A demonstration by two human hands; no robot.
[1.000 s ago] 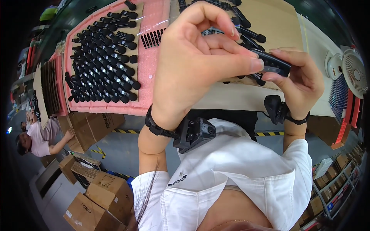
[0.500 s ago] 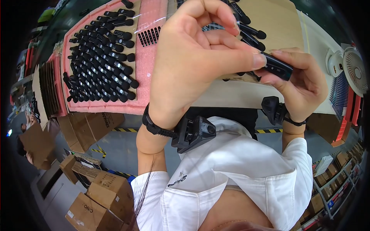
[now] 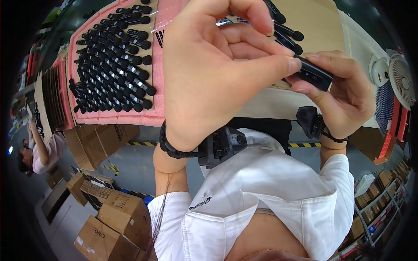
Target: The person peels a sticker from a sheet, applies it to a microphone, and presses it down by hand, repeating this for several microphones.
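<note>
In front of me, above the table's near edge, a small black clip-on microphone [image 3: 317, 78] is held at a tilt, with light icons on its face. My right hand [image 3: 348, 98] grips its body between thumb and fingers. My left hand [image 3: 204, 82] is closed in a pinch, thumb tip against the microphone's upper left end; what lies under that fingertip is hidden. Behind the hands, several black microphones with round foam heads [image 3: 289, 32] lie on a brown cardboard sheet [image 3: 320, 26]. My left hand mostly covers a group of black strips [image 3: 159, 38].
Rows of foam-headed microphones [image 3: 113, 65] fill the pink foam tray [image 3: 157, 93] at left. A white fan [image 3: 401, 78] stands at right beside red bins [image 3: 385, 141]. Cardboard boxes [image 3: 111, 222] stand on the floor at lower left. Another person [image 3: 39, 154] is at far left.
My left hand has come slightly nearer and covers more of the black strips. Both hands keep their hold. At far left, the cardboard before the other person has moved away, showing their head and arm.
</note>
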